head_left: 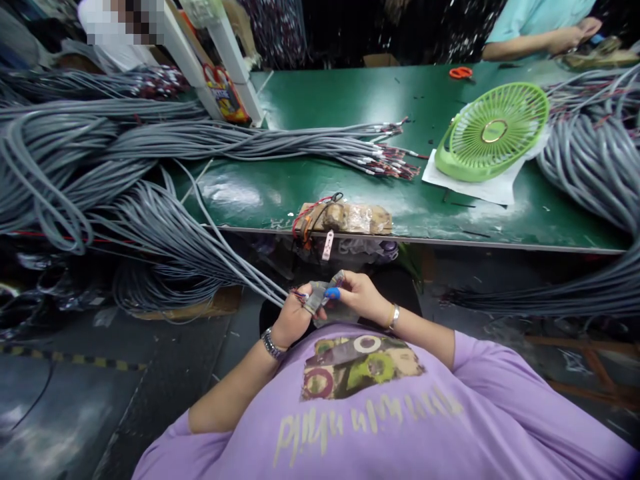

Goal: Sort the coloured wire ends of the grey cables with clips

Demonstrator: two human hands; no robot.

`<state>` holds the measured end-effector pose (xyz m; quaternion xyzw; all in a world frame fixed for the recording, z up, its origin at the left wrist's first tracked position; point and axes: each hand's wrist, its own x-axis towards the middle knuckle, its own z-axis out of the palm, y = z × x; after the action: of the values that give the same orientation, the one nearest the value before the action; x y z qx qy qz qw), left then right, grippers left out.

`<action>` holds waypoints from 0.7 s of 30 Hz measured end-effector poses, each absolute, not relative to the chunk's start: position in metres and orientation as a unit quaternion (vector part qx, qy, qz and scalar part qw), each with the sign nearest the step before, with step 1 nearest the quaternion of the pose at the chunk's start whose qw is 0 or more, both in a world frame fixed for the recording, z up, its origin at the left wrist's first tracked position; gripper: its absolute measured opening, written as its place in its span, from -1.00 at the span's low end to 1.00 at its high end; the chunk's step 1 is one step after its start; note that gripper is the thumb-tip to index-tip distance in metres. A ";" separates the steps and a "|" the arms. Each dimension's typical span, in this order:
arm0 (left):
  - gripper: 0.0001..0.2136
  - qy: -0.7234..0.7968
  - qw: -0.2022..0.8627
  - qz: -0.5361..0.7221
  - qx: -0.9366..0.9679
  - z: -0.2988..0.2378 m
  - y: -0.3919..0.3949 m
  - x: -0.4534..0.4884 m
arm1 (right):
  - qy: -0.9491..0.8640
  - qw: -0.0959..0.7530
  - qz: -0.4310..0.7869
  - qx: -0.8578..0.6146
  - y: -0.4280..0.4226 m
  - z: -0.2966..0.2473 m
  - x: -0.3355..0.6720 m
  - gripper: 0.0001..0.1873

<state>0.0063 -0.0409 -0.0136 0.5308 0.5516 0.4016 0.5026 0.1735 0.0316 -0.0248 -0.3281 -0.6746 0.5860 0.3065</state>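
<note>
My left hand [291, 318] is closed round the ends of several grey cables [235, 263] that run up and left to a big heap. My right hand [356, 294] is closed too, pinching a small greyish piece [316, 297] at the cable ends, with a blue cap [332, 293] on one fingertip. Both hands meet just below the front edge of the green table [310, 107], close to my chest. Coloured wire tips show at my left fingers.
A grey cable bundle with red-tipped ends [300, 143] lies across the table. A green fan [493, 130] rests on white paper at the right. A taped block with red wires [345, 217] sits at the table edge. Orange scissors [461, 73] and another person's arm [530, 43] are at the far side.
</note>
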 end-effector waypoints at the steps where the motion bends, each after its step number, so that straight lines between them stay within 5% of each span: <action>1: -0.68 0.551 0.508 0.400 0.528 -0.014 -0.042 0.005 | -0.631 0.295 0.635 -0.335 0.032 -0.025 0.171 -0.55; 6: -0.67 0.554 0.544 0.381 0.501 -0.010 -0.046 0.006 | -0.513 0.244 0.752 -0.333 0.035 -0.016 0.154 -0.51; 21: -0.69 0.553 0.546 0.466 0.422 -0.007 -0.046 0.013 | -0.495 0.304 0.751 -0.314 0.032 -0.017 0.160 -0.56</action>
<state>0.0130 -0.0456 -0.0070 0.4225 0.5533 0.4660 0.5461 0.1605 0.0315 -0.0173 -0.3137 -0.4947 0.7515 0.3037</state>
